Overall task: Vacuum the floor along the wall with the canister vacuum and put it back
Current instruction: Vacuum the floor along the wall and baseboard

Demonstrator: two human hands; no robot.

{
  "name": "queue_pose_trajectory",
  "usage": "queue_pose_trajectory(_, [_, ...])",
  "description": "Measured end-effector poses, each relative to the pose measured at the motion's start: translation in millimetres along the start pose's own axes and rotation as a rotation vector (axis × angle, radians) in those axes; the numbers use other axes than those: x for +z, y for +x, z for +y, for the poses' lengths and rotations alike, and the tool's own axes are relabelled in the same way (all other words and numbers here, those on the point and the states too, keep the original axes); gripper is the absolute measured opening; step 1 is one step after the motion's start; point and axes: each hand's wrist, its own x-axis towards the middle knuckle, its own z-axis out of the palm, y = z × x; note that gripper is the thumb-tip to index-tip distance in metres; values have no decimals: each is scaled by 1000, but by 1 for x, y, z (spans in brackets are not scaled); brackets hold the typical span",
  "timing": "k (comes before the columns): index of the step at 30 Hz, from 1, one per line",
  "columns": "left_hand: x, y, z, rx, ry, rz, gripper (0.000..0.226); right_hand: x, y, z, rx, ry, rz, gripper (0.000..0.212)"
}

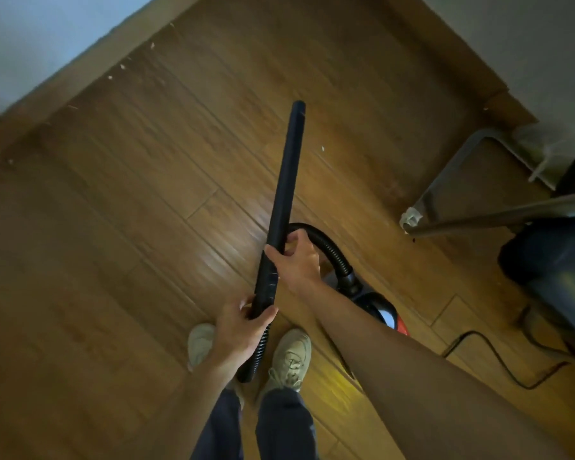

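Gripping the wand (284,180), the right hand (294,257) sits about two-thirds of the way down the tube on my feed. Its fingers curl round the far side and the thumb wraps over the near side. The right forearm reaches in long and nearly straight from the lower right corner. The left hand (241,322) is lower, closed round the wand's near end where the hose (256,353) joins it. That forearm rises from the bottom edge.

Going by size, I see one wooden floor (113,227) filling most of the view. One pale wall (30,34) with a skirting (113,48) runs along the upper left. At the right stand one grey metal frame (452,166) and one dark object (551,260), too blurred for me to name.

The single black wand slants up the middle, its open tip toward the wall. I cannot tell whether the tip touches the boards. The one canister (384,310), red and black, sits on the floor just right of the feet, mostly hidden behind the right forearm.

The one ribbed hose shows in two stretches. One drops from the left hand between the two shoes (291,356), and the other arcs behind the right hand into the canister. One black cord (495,355) snakes across the floor at the lower right.

Smallest are the pale scraps (152,45). I count at least five along the skirting, and one more lies out on the boards to the right of the wand.
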Motion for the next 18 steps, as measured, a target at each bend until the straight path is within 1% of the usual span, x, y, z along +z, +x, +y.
queue_pose_trajectory(4, [-24,2,-6,12,-30,-14,10,23,-8,-13,-14,-70,10,30])
queue_pose_trajectory(7, [-43,3,-7,22,-32,-47,13,37,-12,-26,-12,-110,24,28])
queue_pose_trajectory(14, [-87,17,9,64,10,-94,22,64,-7,-57,104,-108,118,31])
queue_pose_trajectory(18, [-104,29,19,115,97,-127,25,73,2,-70,145,-81,152,33])
